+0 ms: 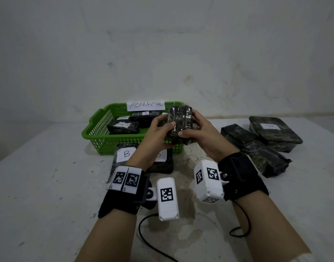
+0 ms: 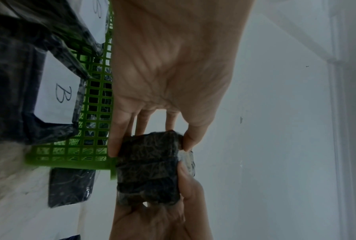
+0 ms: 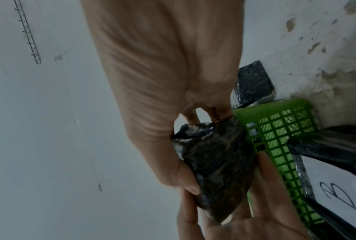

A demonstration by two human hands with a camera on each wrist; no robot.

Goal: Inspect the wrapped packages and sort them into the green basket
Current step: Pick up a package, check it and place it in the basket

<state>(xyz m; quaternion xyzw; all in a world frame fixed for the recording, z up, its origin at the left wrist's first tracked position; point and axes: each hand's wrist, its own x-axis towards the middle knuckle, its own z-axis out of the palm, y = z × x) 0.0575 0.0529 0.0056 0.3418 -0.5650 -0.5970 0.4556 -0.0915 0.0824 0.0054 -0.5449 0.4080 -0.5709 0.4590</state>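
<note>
A small package in black plastic wrap (image 1: 179, 125) (image 2: 148, 168) (image 3: 216, 167) is held upright above the table, just in front of the green basket (image 1: 98, 133) (image 2: 91, 113) (image 3: 280, 129). My left hand (image 1: 160, 129) (image 2: 152, 123) grips its left side, thumb across the front. My right hand (image 1: 196, 129) (image 3: 185, 146) grips its right side, thumb on the lower front. The basket carries a white label reading ABNORMAL (image 1: 145, 105) and holds several wrapped packages (image 1: 122, 126).
Two black packages with white labels, one marked B (image 1: 126, 154) (image 2: 58, 94), lie on the white table in front of the basket. Three more wrapped packages (image 1: 272, 135) lie at the right. A black cable (image 1: 143, 233) runs across the near table. A grey wall stands behind.
</note>
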